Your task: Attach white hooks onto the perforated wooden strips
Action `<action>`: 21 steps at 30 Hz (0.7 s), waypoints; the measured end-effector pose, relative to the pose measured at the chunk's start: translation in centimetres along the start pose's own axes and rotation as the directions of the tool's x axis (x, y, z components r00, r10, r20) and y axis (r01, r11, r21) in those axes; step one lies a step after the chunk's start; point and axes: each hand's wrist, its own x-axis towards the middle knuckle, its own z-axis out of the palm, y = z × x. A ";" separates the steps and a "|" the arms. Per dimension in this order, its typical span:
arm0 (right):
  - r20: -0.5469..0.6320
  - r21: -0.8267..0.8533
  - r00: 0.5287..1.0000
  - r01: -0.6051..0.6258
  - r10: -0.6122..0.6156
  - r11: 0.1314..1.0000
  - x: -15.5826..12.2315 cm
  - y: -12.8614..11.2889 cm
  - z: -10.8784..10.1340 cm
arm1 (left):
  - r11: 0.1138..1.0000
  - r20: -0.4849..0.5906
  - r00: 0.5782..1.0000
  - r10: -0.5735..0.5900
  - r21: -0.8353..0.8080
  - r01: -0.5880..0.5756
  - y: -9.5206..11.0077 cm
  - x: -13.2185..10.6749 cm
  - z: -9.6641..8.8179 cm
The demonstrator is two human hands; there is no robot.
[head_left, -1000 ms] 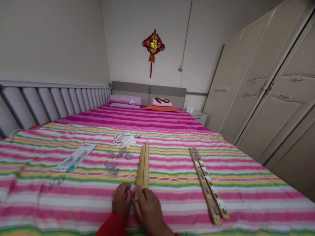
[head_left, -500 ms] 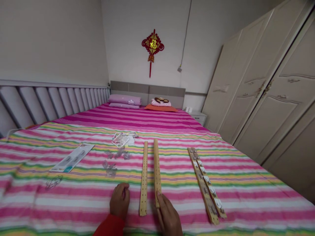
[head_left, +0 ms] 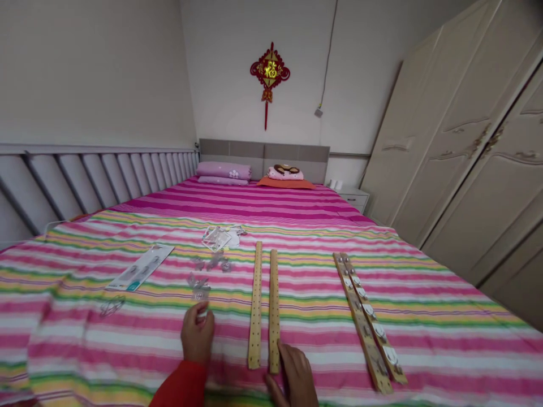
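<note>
Two perforated wooden strips lie side by side on the striped bedspread: the left strip point(head_left: 255, 308) and the right strip point(head_left: 274, 308). My right hand point(head_left: 296, 376) rests at the near end of the right strip, fingers touching it. My left hand point(head_left: 197, 336), in a red sleeve, lies on the bedspread left of the strips, fingers loosely curled, holding nothing that I can see. It reaches toward small clear plastic hooks point(head_left: 198, 285).
Two more wooden strips with round white fittings point(head_left: 368, 319) lie to the right. A card package point(head_left: 141, 268), clear wrappers point(head_left: 219, 237) and loose clear hooks point(head_left: 111, 306) lie to the left. Pillows sit at the headboard; a wardrobe point(head_left: 466, 147) stands at right.
The stacked strips were parted and laid side by side. My right hand slid back to the right strip's near end. My left hand moved left and forward toward the clear hooks.
</note>
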 end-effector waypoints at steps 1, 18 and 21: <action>-0.002 0.007 1.000 -0.008 0.008 1.000 -0.1 0.1 0.1 | 0.997 -0.042 0.999 0.011 0.074 -0.008 0.1 0.8 -0.4; -0.023 0.031 0.999 -0.033 0.033 0.999 -0.1 0.0 -0.2 | 0.901 0.007 0.927 -0.376 -0.230 0.368 1.6 3.9 -1.3; -0.030 0.035 0.999 -0.037 0.038 0.999 -0.3 0.1 0.1 | 0.696 0.257 0.845 -0.468 -0.482 0.532 2.6 3.3 -2.4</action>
